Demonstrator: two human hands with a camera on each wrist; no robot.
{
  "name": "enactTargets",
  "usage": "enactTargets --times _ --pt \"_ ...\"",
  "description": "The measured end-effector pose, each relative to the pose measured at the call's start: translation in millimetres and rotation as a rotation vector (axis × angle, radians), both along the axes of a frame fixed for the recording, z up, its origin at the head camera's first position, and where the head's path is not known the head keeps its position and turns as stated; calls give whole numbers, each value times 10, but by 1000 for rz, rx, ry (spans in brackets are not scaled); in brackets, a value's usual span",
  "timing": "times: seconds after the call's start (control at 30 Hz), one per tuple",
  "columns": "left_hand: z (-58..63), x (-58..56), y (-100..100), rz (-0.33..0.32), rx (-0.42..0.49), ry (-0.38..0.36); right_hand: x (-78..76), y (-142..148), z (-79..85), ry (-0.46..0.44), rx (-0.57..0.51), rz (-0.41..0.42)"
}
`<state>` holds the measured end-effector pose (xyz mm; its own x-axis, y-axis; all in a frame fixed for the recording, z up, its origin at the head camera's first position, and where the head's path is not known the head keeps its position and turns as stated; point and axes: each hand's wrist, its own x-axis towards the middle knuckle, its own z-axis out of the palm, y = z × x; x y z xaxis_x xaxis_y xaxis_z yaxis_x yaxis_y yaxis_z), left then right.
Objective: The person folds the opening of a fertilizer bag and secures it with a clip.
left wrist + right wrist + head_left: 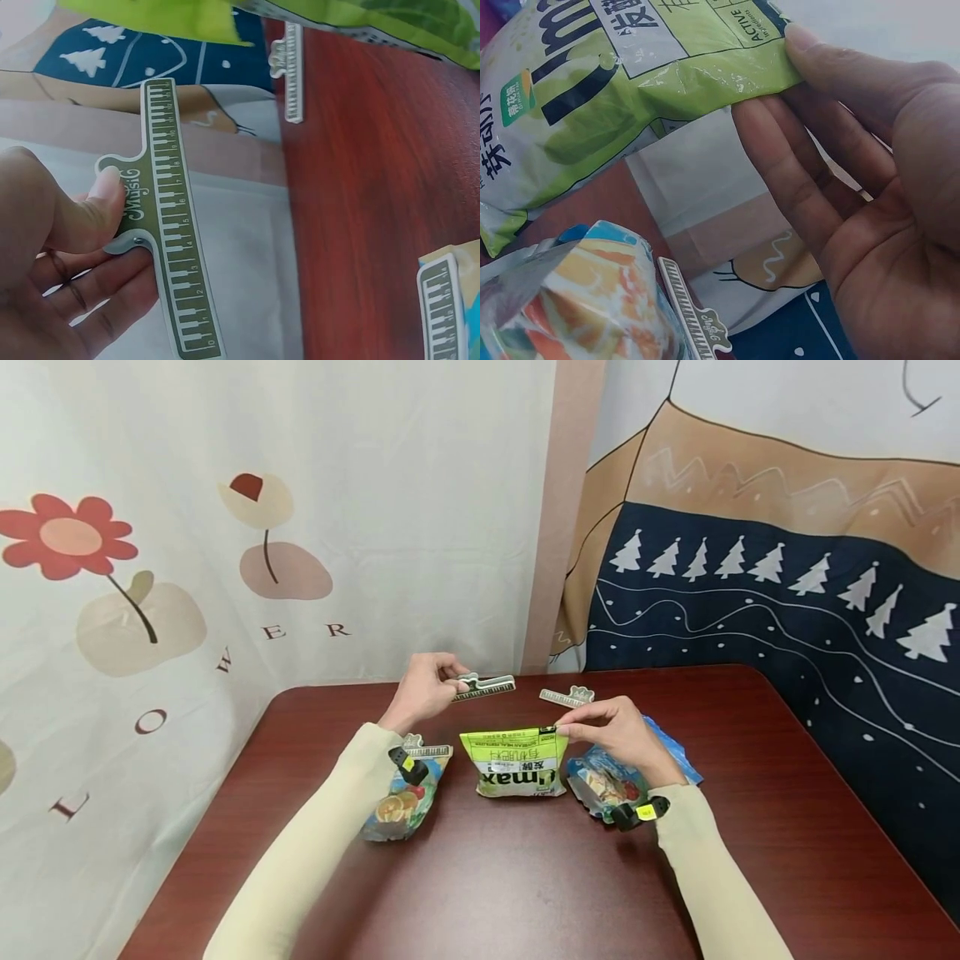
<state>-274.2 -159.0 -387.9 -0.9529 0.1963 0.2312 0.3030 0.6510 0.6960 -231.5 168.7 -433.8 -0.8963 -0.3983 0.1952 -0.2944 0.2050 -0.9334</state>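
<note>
Between thumb and fingers, my left hand (422,691) pinches the handle of a long sealing clip (486,687) printed with piano keys and "Music" lettering (133,196). The clip is raised behind a yellow-green bag (517,768), to the left of its top edge. My right hand (617,739) pinches that bag's top right corner, thumb on one side and fingers on the other. In the right wrist view the bag (577,112) looks plump, its top edge flattened. The bag stands upright on the table.
Left of it, a blue fruit-printed bag (401,810) carries a similar clip (429,750) along its top. Another blue bag (600,777) lies under my right forearm. A loose clip (566,697) rests near the back edge of the dark red table (480,877), with curtains behind.
</note>
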Motion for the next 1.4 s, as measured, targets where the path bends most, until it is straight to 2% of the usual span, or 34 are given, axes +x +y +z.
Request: enactTargets --times 0.3,0.57,0.67,1.1,1.4 --pt "163 166 -81 14 -4 46 0 -19 10 -4 8 -5" --pt "272 349 -53 -22 -4 33 -12 -8 -12 14 2 0" --pt "283 416 -41 -32 -10 24 -15 -9 -21 15 0 0" --pt "291 617 45 -73 -33 106 -15 -16 -9 4 4 -17" --pt "296 746 122 -100 -32 123 -15 -17 -13 4 3 -19"
